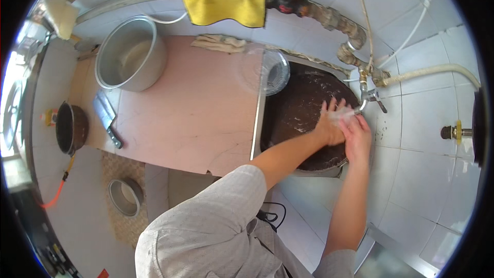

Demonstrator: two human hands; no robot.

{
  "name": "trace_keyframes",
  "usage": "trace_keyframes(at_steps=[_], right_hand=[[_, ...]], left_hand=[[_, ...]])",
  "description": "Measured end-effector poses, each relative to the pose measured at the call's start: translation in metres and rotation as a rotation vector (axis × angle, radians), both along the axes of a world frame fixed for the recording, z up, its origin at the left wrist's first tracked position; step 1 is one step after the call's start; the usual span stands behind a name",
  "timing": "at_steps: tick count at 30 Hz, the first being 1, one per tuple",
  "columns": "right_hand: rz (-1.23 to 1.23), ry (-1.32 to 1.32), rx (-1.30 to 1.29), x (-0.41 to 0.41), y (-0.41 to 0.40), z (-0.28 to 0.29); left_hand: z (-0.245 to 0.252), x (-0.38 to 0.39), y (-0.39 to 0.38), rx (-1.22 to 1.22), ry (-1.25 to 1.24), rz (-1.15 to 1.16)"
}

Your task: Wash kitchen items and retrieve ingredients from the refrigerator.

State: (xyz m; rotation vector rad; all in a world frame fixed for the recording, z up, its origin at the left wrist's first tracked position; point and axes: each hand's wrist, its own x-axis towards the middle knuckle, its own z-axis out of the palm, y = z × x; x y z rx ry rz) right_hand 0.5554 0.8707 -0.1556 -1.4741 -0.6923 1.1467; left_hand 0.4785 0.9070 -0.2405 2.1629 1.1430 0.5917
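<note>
Both my hands are over a large round dark-brown basin (295, 110) set in the sink (305, 63), below a metal tap (364, 102). My left hand (331, 128) has its fingers spread towards the wall and holds nothing that I can see. Close beside it, my right hand (356, 133) has bent fingers near the tap's spout. A blurred, whitish, see-through patch lies between the hands, probably running water. Whether my right hand holds anything is unclear. A clear plastic container (276, 72) straddles the counter edge and the sink's left rim.
On the pinkish counter (189, 104) stand a large aluminium pot (154, 65), a cleaver (104, 110) and a folded cloth (218, 43). A yellow towel (227, 4) hangs on the wall pipe. A dark pot (79, 127) is at left, a smaller metal pot (135, 197) lower down.
</note>
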Motion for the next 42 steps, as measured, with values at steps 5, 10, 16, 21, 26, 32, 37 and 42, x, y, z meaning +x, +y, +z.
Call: trace_keyframes(at_steps=[5, 10, 16, 21, 26, 32, 37, 42], right_hand=[[-0.117, -0.705, 0.137, 0.028, 0.002, 0.042], [0.146, -0.935, -0.294, 0.0, 0.006, 0.105], [0.042, -1.173, 0.077, 0.026, -0.085, 0.036], [-0.14, -0.35, -0.124, 0.044, -0.13, -0.035], [-0.118, 0.238, -0.149, 0.057, -0.124, -0.068], [-0.218, 0.337, 0.15, 0.063, -0.127, -0.052], [0.049, 0.505, 0.031, 0.047, -0.118, 0.011], [-0.045, 0.508, 0.028, 0.014, -0.122, 0.035]], left_hand=[[-0.008, -0.068, -0.066, -0.186, 0.054, 0.005], [-0.081, -0.122, -0.033, -0.555, -0.036, 0.528], [-0.027, -0.127, -0.056, -0.065, 0.21, 0.265], [0.015, -0.189, -0.119, 0.172, 0.029, 0.331], [0.031, -0.296, -0.203, 0.037, 0.235, 0.557], [-0.037, -0.464, -0.406, -0.363, 0.579, 1.002], [-0.059, -0.495, -0.558, -1.115, 0.591, 1.382], [-0.084, -0.474, -0.637, -1.339, 0.251, 1.65]])
